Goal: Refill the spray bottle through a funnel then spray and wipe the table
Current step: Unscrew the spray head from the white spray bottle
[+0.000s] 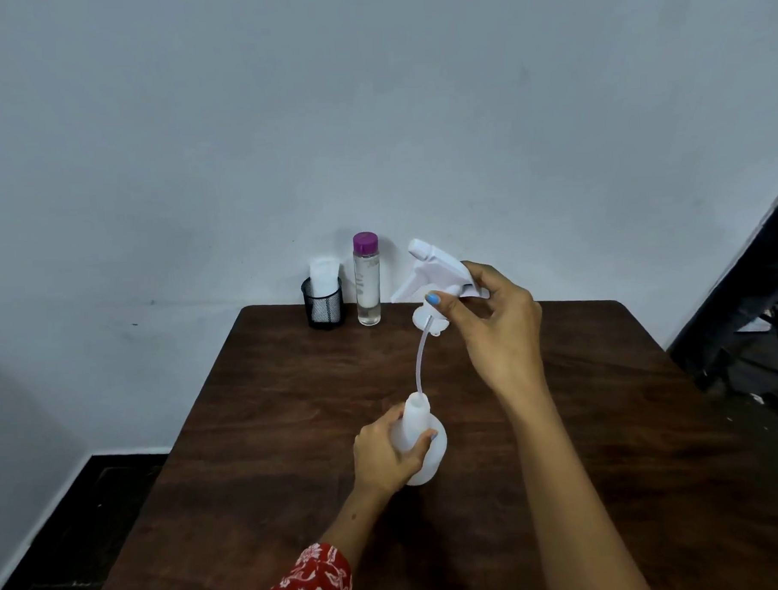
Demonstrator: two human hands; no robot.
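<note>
I see L hand (385, 451) wrapped round the bottle (422, 440) at mid-table (562, 421); R hand (491, 321) grips the sprayer head (435, 270) lifted above it, tube (421, 360) tip at the neck.

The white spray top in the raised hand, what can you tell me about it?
The spray head looks like white plastic: a nozzle pointing up and left, a trigger below it, a round screw collar, and a thin, clear dip tube. It is off the bottle, lifted and tilted above the table. The right hand pinches it near the collar. The tube's lower end sits in the bottle's neck, which the left hand grips.
</note>
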